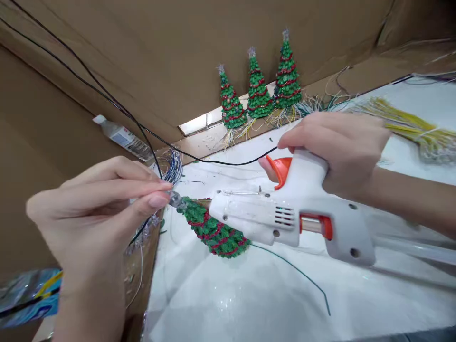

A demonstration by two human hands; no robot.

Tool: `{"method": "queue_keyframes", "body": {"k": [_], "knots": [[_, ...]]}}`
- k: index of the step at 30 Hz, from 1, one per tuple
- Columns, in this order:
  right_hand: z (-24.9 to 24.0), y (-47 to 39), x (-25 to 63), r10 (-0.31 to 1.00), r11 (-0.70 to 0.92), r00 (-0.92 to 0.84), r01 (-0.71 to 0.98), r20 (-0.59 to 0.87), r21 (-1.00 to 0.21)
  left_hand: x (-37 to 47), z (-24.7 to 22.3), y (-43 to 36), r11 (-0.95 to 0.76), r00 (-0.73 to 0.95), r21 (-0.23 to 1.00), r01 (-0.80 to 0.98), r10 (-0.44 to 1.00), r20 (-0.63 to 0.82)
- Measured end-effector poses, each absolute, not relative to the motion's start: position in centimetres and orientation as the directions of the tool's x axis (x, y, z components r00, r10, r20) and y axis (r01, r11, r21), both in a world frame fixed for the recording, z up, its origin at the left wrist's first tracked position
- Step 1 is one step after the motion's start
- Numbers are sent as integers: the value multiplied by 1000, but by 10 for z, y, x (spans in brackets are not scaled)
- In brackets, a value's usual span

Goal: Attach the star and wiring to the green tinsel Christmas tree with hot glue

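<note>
My left hand [99,199] pinches the silver tip of a small green tree ornament [213,230] with red garland, holding it on its side above the white work surface [249,294]. My right hand [335,147] grips a white hot glue gun [285,216] with an orange trigger, one finger on the trigger. The gun's nozzle points left at the top of the tree, close to my left fingertips. A thin green wire [302,275] trails from the tree's base.
Three finished green trees [258,85] stand in a row at the back edge against a cardboard wall [178,47]. A black cord [213,161] runs across. A small bottle [124,137] lies at left; bundles of yellow strands [409,123] lie at right.
</note>
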State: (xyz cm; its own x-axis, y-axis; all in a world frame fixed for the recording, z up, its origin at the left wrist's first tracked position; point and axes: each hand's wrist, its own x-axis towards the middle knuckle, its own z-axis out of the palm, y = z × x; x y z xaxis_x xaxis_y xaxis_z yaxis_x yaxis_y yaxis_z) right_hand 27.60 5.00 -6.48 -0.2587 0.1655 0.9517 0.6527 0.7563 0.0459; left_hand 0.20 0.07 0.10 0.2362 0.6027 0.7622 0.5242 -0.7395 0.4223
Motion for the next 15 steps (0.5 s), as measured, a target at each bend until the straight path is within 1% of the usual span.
{"method": "queue_keyframes", "body": {"k": [6, 10, 15], "knots": [[-67, 50, 273, 247, 792, -263, 610, 933, -37, 7, 3, 1, -750, 246, 426, 506, 599, 762], [-65, 50, 271, 248, 791, -245, 610, 937, -50, 2, 1, 1, -759, 268, 419, 499, 595, 758], [-65, 51, 266, 265, 763, -225, 643, 938, -62, -1, -2, 2, -745, 251, 446, 496, 615, 747]]}}
